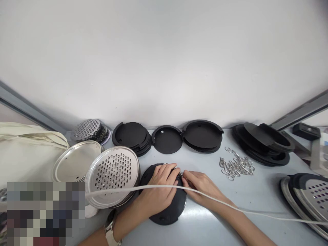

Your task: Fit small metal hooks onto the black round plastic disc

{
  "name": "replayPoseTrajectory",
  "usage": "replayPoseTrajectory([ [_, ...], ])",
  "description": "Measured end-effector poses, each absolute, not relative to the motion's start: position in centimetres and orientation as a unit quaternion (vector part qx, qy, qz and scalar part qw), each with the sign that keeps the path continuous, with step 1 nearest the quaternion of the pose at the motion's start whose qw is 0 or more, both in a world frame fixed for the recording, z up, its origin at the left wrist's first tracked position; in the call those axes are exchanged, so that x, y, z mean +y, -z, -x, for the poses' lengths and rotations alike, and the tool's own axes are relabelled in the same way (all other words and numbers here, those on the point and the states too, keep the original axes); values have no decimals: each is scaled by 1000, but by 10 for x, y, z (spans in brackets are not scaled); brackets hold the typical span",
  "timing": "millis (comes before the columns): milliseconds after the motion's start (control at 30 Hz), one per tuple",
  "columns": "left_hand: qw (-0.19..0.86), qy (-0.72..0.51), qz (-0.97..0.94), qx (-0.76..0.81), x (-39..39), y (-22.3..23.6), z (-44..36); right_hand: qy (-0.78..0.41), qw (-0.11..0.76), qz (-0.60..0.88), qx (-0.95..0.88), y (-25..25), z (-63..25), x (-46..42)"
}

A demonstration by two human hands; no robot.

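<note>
The right hand (203, 184) has thumb and index finger drawn close together at the far right rim of a round black lid (166, 217), where a thin shiny metal piece (180, 174) shows beside the fingertips; whether they grip it cannot be told. The left hand (160, 198) lies across the lid's top, fingers together and slightly bent, their tips near that same rim; its thumb is hidden, so its grip cannot be told. The lid lies flat on the grey table (205, 227), under the left palm and just left of the right fingers. A pale cable (112, 191) crosses in front of both hands. Just left of the lid is a stack of perforated metal grater discs (114, 171), with a plain metal disc (79, 160) behind it. Looped wire clips (235, 167) lie heaped beyond the right hand, and stacked black rings (261, 143) stand past them.
</note>
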State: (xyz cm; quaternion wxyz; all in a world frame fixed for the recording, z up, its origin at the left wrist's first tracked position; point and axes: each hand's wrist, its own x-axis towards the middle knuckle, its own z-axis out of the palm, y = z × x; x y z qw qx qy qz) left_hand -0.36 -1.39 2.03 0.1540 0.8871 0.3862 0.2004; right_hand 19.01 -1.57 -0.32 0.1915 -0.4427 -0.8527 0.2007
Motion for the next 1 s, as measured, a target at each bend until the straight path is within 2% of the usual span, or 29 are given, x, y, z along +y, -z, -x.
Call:
replayPoseTrajectory([
  [667, 144, -200, -887, 390, -14, -20, 4, -197, 202, 442, -852, 1, -190, -15],
  [1000, 149, -196, -886, 393, -14, -19, 4, -215, 178, 445, -851, 1, -190, -14],
])
